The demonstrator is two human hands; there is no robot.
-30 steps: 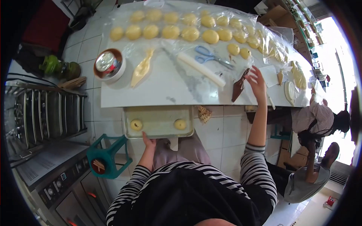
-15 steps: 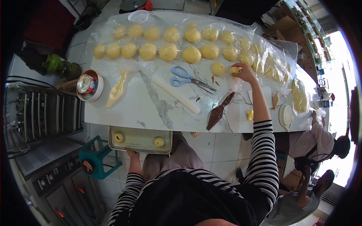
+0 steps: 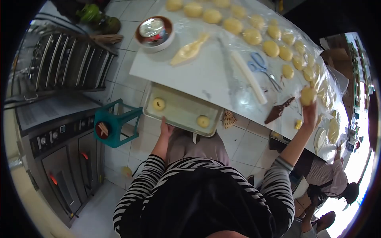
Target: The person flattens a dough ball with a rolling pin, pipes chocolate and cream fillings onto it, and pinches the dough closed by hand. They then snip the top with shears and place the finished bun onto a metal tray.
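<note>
My left hand (image 3: 166, 129) grips the near edge of a metal tray (image 3: 184, 101), which juts out from under the table's front edge. Two round dough pieces lie in the tray, one (image 3: 158, 104) at the left with a dark mark on top, one (image 3: 203, 121) at the right. Over the table's right part, my right hand (image 3: 310, 113) holds a round yellow dough ball (image 3: 308, 96) at its fingertips. A single dough ball (image 3: 287, 71) rests nearby, and a piping bag of dark filling (image 3: 279, 111) lies to the left of that hand.
Rows of dough balls (image 3: 252, 36) lie under clear plastic. Blue scissors (image 3: 260, 63), a white rolling pin (image 3: 249, 77), a pale piping bag (image 3: 190, 49) and a bowl holding a can (image 3: 154, 33) are on the table. A teal stool (image 3: 117, 123) stands left; two people are at right.
The view has turned and shifted left. My right hand has raised the dough ball from the table, and it now shows in full. My left hand still grips the tray.
</note>
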